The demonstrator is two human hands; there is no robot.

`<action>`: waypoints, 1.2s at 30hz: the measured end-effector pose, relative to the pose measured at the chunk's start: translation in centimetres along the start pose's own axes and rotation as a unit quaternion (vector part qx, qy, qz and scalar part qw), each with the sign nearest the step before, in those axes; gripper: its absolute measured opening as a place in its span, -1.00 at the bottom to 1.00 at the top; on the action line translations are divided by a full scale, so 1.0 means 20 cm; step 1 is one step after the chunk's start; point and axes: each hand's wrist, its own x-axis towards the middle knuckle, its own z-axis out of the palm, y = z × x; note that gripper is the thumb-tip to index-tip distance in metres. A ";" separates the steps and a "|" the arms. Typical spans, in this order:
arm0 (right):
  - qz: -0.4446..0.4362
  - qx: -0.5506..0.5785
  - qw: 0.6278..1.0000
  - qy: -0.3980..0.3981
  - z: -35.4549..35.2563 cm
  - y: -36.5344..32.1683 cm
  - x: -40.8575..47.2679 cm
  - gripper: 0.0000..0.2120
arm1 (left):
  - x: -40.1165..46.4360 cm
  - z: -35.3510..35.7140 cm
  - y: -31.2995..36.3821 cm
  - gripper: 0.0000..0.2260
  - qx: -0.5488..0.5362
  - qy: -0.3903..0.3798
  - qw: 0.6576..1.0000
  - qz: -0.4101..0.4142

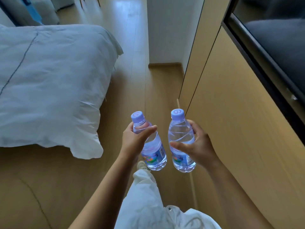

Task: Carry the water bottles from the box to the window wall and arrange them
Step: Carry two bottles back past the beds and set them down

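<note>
I hold two clear water bottles with pale purple caps and colourful labels, upright in front of me above a wooden floor. My left hand is wrapped around the neck and shoulder of the left bottle. My right hand grips the right bottle from its right side, thumb across the front. The two bottles hang side by side, a small gap between them. The box and the window wall are out of view.
A bed with a rumpled white duvet fills the left. Wooden cabinet doors run along the right, with a dark screen above. A narrow floor passage leads ahead past a white wall corner. My white trousers and one shoe show below.
</note>
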 end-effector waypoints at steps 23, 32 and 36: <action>-0.029 0.010 0.999 -0.011 0.27 -0.32 2.02 -0.49 | 1.95 0.07 0.64 -0.77 0.013 -0.006 1.000 0.017; -0.067 -0.001 0.996 -0.062 0.11 -0.41 3.00 -0.51 | 2.74 0.38 0.90 -0.81 -0.017 0.039 0.999 0.033; -0.081 -0.001 0.993 -0.085 0.04 -0.46 3.38 -0.53 | 3.05 0.48 1.00 -0.78 -0.033 0.067 0.996 0.052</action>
